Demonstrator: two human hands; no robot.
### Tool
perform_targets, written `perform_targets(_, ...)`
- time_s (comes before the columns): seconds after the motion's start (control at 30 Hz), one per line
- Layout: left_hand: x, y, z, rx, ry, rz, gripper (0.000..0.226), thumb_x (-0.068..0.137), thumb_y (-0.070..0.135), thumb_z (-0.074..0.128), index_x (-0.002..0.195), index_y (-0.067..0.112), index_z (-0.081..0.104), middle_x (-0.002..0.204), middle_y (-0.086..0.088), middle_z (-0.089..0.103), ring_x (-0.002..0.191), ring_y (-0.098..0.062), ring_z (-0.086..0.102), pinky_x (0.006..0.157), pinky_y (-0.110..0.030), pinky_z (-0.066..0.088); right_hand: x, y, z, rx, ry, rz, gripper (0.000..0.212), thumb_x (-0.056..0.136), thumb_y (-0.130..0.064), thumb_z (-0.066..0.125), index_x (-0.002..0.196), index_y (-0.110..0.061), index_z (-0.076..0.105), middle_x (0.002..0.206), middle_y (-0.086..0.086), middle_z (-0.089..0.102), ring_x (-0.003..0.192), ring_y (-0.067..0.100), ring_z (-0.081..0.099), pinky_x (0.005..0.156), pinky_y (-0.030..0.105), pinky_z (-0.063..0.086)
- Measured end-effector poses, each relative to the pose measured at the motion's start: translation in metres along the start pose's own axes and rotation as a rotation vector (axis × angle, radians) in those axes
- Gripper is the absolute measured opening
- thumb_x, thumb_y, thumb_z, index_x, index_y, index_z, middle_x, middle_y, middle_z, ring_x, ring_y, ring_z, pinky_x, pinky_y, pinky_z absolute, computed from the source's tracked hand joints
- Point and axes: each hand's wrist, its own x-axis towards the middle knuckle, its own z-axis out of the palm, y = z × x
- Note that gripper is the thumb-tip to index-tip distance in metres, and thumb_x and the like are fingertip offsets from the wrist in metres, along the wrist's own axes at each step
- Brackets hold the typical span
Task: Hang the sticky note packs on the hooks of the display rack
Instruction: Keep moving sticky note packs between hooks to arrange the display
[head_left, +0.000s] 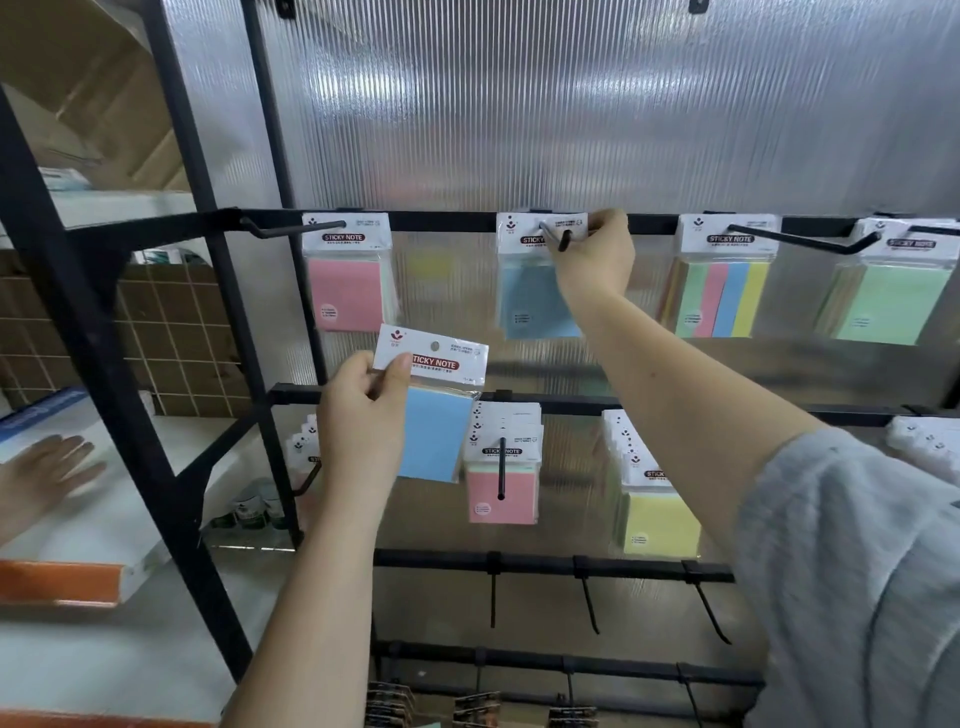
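- Left hand (363, 415): fingers curled, thumb pinching the white header card of a blue sticky note pack in clear wrap (434, 402); pack hangs below the fingers, long axis near upright, slightly tilted, punch hole free.
- Right hand (597, 254): fingers gripping the header of a second blue sticky note pack (535, 280), already on the black wire hook (553, 236) of the top rail.
- Key relation: that hook lies up and right of the left fingers; right hand nearer.
- Judgement: held pack must rise, hole aligned to hook tip.
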Motion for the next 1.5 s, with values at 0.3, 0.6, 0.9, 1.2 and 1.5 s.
perform_targets(0.3,-0.004,0.011,0.001,-0.025,-0.027,-0.010,0.022,0.094,0.029,0.054,0.080,0.013,0.057,0.078,0.005,0.069,0.079,-0.027,0.067,0.059,-0.039,0.049,-0.035,0.022,-0.018,0.139,0.115,0.083,0.017,0.094,-0.019,0.050,0.104,-0.008,0.058,0.091,-0.003,0.058,0.076,0.008,0.050,0.057,0.013,0.035)
perform_targets(0.6,-0.003,0.037,0.019,-0.209,-0.069,0.169,0.044,0.091,0.035,0.057,0.085,-0.008,0.051,0.083,-0.030,0.061,0.064,-0.019,0.048,0.058,-0.031,0.036,-0.114,0.086,-0.084,0.088,-0.078,0.223,0.021,0.089,-0.010,0.053,0.072,-0.012,0.065,0.069,-0.002,0.061,0.067,0.012,0.052,0.065,0.027,0.043)
perform_targets(0.9,-0.004,0.077,0.046,-0.290,-0.115,0.232,0.027,0.093,0.029,0.058,0.069,0.019,0.050,0.062,0.009,0.061,0.056,-0.002,0.048,0.055,-0.025,0.035,-0.138,0.103,-0.107,-0.022,-0.084,0.185,0.017,0.090,-0.011,0.053,0.081,-0.010,0.068,0.075,-0.005,0.064,0.070,0.005,0.055,0.060,0.016,0.040)
perform_targets(1.2,-0.005,0.088,0.060,-0.333,-0.016,0.217,0.025,0.089,0.025,0.061,0.066,0.023,0.052,0.060,0.013,0.062,0.056,-0.001,0.053,0.055,-0.018,0.039,-0.142,0.105,-0.113,-0.072,-0.072,0.169,0.016,0.090,-0.014,0.055,0.085,-0.011,0.070,0.083,-0.007,0.069,0.082,0.007,0.061,0.066,0.015,0.041)
perform_targets(1.5,-0.005,0.084,0.065,-0.370,0.068,0.228,0.030,0.087,0.027,0.065,0.061,0.024,0.048,0.059,0.008,0.055,0.057,-0.007,0.047,0.056,-0.021,0.038,-0.145,0.102,-0.117,-0.089,-0.072,0.165,0.017,0.091,-0.014,0.053,0.086,-0.012,0.069,0.084,-0.007,0.068,0.084,0.006,0.061,0.067,0.013,0.041)
